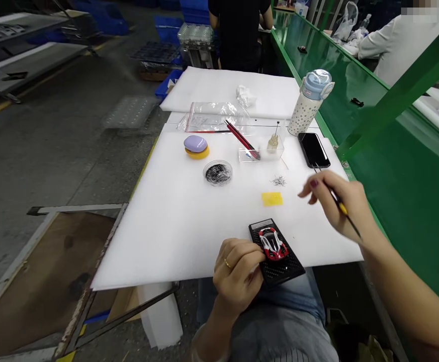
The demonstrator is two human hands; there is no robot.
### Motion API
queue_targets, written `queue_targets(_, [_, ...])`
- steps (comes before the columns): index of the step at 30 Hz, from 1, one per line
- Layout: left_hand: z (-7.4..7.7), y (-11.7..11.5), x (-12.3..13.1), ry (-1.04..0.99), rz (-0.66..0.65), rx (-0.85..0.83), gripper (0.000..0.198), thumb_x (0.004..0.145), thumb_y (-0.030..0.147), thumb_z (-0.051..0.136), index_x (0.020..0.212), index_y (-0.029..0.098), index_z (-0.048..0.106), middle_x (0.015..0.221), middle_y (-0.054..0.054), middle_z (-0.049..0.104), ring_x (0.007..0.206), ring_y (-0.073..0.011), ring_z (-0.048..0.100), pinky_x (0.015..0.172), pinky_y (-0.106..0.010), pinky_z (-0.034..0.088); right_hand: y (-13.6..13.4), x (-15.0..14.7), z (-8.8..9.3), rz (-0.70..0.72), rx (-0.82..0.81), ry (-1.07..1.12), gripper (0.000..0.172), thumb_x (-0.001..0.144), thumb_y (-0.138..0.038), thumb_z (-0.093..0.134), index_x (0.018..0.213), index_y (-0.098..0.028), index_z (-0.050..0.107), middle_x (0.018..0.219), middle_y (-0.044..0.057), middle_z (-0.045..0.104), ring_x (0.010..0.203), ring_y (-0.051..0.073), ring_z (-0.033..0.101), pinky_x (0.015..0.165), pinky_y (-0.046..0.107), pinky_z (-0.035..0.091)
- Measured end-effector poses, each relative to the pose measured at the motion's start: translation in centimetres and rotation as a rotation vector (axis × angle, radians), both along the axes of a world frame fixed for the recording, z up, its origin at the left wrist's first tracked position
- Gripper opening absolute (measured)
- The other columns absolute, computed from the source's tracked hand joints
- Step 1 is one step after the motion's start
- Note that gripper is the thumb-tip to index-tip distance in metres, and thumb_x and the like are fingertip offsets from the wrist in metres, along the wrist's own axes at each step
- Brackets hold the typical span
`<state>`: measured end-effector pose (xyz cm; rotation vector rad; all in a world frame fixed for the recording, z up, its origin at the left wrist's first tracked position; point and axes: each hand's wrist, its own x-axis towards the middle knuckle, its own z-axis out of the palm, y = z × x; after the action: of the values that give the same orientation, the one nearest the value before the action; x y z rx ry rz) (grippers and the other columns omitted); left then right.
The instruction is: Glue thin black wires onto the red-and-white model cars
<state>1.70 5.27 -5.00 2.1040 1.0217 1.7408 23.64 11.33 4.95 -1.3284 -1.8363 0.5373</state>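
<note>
A small red and white toy car (273, 243) sits on a black textured base (292, 269) at the table's front edge. My left hand (239, 271), with a ring on one finger, is closed on the base's left side, its fingertips against the car. Tweezers (340, 205) with a yellow band are held in my right hand (342, 198), above the table's right side, their tips pointing toward the phone. Between the hands and the clear box lie a yellow piece (272, 199) and a little pile of thin dark strands (278, 180). A round clear dish (218, 173) holds more dark strands.
Farther back are a purple and yellow case (196, 147), a clear box (249, 155) with pens and a small bottle, a phone (314, 150), a tumbler (310, 103) and plastic bags (215, 116). A green conveyor (392, 161) runs along the right. Two people are beyond.
</note>
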Motion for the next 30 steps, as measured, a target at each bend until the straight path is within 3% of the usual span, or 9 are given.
queue_targets(3, [-0.2, 0.2, -0.1, -0.058, -0.060, -0.038, 0.013, 0.090, 0.005, 0.060, 0.087, 0.017, 0.061, 0.081, -0.002, 0.066, 0.076, -0.0156, 0.061, 0.068, -0.031, 0.051, 7.4, 0.5, -0.8, -0.048, 0.014, 0.049, 0.032, 0.100, -0.056, 0.055, 0.097, -0.027, 0.069, 0.060, -0.002, 0.066, 0.046, 0.014, 0.055, 0.051, 0.029, 0.043])
queue_targets(7, [-0.5, 0.3, -0.1, -0.123, -0.097, -0.053, 0.010, 0.092, 0.008, 0.061, 0.086, 0.016, 0.062, 0.082, -0.003, 0.064, 0.077, -0.0151, 0.059, 0.068, -0.031, 0.051, 15.5, 0.1, -2.4, -0.224, 0.057, -0.141, 0.033, 0.093, -0.055, 0.066, 0.080, -0.025, 0.068, 0.053, -0.001, 0.059, 0.054, 0.018, 0.056, 0.063, 0.033, 0.045])
queue_targets(9, [-0.7, 0.3, -0.1, -0.149, -0.097, -0.052, 0.009, 0.093, 0.010, 0.062, 0.086, 0.015, 0.063, 0.082, -0.003, 0.064, 0.077, -0.0149, 0.059, 0.067, -0.031, 0.051, 17.7, -0.2, -3.0, -0.275, 0.059, -0.202, 0.028, 0.088, -0.049, 0.074, 0.078, -0.024, 0.067, 0.054, -0.001, 0.056, 0.061, 0.020, 0.058, 0.066, 0.035, 0.044])
queue_targets(12, [-1.1, 0.2, -0.1, -0.165, -0.088, -0.038, 0.008, 0.093, 0.010, 0.065, 0.087, 0.015, 0.063, 0.083, -0.003, 0.064, 0.077, -0.0150, 0.059, 0.067, -0.031, 0.051, 18.8, -0.5, -3.2, -0.268, 0.111, -0.243, 0.022, 0.085, -0.039, 0.078, 0.076, -0.024, 0.063, 0.059, 0.000, 0.055, 0.068, 0.021, 0.060, 0.067, 0.035, 0.042])
queue_targets(17, [-1.3, 0.2, 0.0, -0.145, -0.062, -0.015, 0.009, 0.092, 0.007, 0.061, 0.088, 0.014, 0.063, 0.084, -0.004, 0.064, 0.077, -0.0153, 0.059, 0.067, -0.033, 0.050, 16.4, -0.7, -0.8, -0.182, 0.251, -0.240, 0.024, 0.087, -0.032, 0.076, 0.074, -0.029, 0.056, 0.063, 0.000, 0.059, 0.068, 0.020, 0.057, 0.066, 0.036, 0.041])
queue_targets(20, [-0.9, 0.3, 0.0, -0.083, -0.058, -0.001, 0.013, 0.091, 0.004, 0.057, 0.087, 0.015, 0.062, 0.082, -0.004, 0.065, 0.075, -0.0149, 0.058, 0.066, -0.032, 0.050, 12.7, -1.3, 0.9, -0.130, 0.342, -0.201, 0.029, 0.084, -0.026, 0.076, 0.070, -0.031, 0.051, 0.069, 0.000, 0.060, 0.068, 0.021, 0.054, 0.070, 0.039, 0.041])
queue_targets(23, [-0.6, 0.4, -0.1, -0.060, -0.051, 0.001, 0.015, 0.091, 0.004, 0.055, 0.086, 0.016, 0.062, 0.081, -0.003, 0.066, 0.074, -0.0148, 0.058, 0.065, -0.032, 0.050, 8.0, -1.6, 1.0, -0.094, 0.364, -0.041, 0.025, 0.087, -0.027, 0.074, 0.070, -0.030, 0.055, 0.070, 0.002, 0.059, 0.065, 0.020, 0.053, 0.066, 0.039, 0.041])
queue_targets(27, [-0.6, 0.3, -0.2, -0.042, -0.056, -0.020, 0.015, 0.091, 0.004, 0.055, 0.086, 0.016, 0.062, 0.081, -0.003, 0.067, 0.075, -0.0156, 0.058, 0.065, -0.032, 0.051, 3.7, -1.7, -1.8, 0.158, 0.005, 0.445, 0.021, 0.089, -0.034, 0.073, 0.071, -0.028, 0.063, 0.051, -0.004, 0.051, 0.040, 0.013, 0.042, 0.043, 0.034, 0.031])
queue_targets(30, [-0.7, 0.3, -0.3, -0.045, -0.066, -0.024, 0.014, 0.091, 0.004, 0.056, 0.086, 0.015, 0.062, 0.081, -0.004, 0.067, 0.076, -0.0160, 0.058, 0.065, -0.032, 0.051, 2.6, -2.1, -3.7, 0.245, -0.235, 0.675, 0.022, 0.085, -0.032, 0.076, 0.068, -0.025, 0.064, 0.043, -0.008, 0.045, 0.033, 0.009, 0.033, 0.039, 0.029, 0.026])
